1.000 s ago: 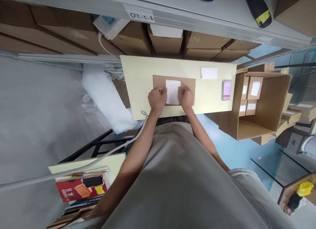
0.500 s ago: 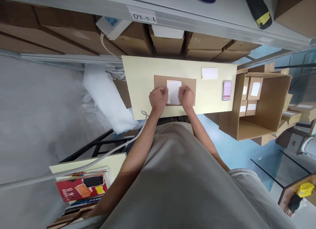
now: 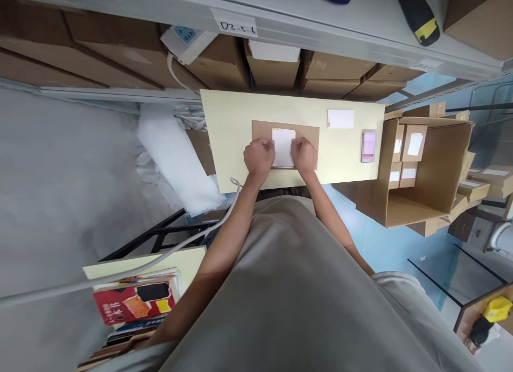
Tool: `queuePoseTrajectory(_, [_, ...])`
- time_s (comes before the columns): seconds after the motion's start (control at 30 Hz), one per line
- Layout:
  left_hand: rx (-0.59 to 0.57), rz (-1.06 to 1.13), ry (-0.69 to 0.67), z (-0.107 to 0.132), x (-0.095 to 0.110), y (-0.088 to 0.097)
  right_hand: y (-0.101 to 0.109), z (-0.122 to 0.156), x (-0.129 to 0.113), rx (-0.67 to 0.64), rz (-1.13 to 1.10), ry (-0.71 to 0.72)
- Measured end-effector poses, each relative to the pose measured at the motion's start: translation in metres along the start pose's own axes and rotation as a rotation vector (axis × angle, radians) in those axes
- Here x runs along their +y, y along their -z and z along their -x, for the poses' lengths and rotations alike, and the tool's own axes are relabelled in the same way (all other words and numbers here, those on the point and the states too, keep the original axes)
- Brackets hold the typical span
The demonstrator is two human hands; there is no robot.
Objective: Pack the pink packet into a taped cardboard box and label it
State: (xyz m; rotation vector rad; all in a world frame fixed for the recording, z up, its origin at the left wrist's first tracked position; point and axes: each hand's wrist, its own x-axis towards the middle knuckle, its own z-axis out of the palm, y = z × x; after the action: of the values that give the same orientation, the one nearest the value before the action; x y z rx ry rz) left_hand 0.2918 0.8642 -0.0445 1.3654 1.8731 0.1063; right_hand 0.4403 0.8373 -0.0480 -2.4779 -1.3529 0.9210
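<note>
A flat brown cardboard box (image 3: 264, 129) lies on the pale yellow tabletop (image 3: 228, 115) in front of me. On top of it, at its middle, is a white label (image 3: 284, 147) with a small orange mark at its upper left corner. My left hand (image 3: 259, 157) is closed, thumb and finger pinching the label's left edge. At the right edge, my right hand (image 3: 304, 155) is curled in the same way, knuckles over the box. The fingertips themselves are partly hidden by the hands.
A white slip (image 3: 340, 118) and a phone-like pink object (image 3: 368, 146) lie to the right. Beyond stands an open carton (image 3: 425, 201) with small labelled boxes inside. A white cable (image 3: 192, 238) crosses near my left arm. A shelf (image 3: 296, 32) with boxes runs along the back.
The view has shifted slightly. Both hands keep their places at the label's two edges, and the box stays where it was on the tabletop.
</note>
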Motion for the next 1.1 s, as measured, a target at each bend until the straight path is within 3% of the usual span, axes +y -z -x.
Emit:
queuePoseTrajectory(0.37, [-0.002,-0.01,0.006,0.001,0.005,0.001,0.009,-0.007,0.01,-0.004,0.074,0.028])
queuePoseTrajectory(0.53, [-0.009,0.0,0.007,0.002,0.007,0.003,0.014,0.006,0.002,0.065,0.238,0.313])
queuePoseTrajectory(0.77, [-0.014,-0.021,-0.014,0.0,0.004,0.0,-0.005,0.003,-0.018,-0.111,0.404,0.441])
queuePoseTrajectory(1.1, [-0.01,-0.017,-0.046,0.0,0.003,0.0,-0.01,0.008,-0.022,-0.102,0.427,0.419])
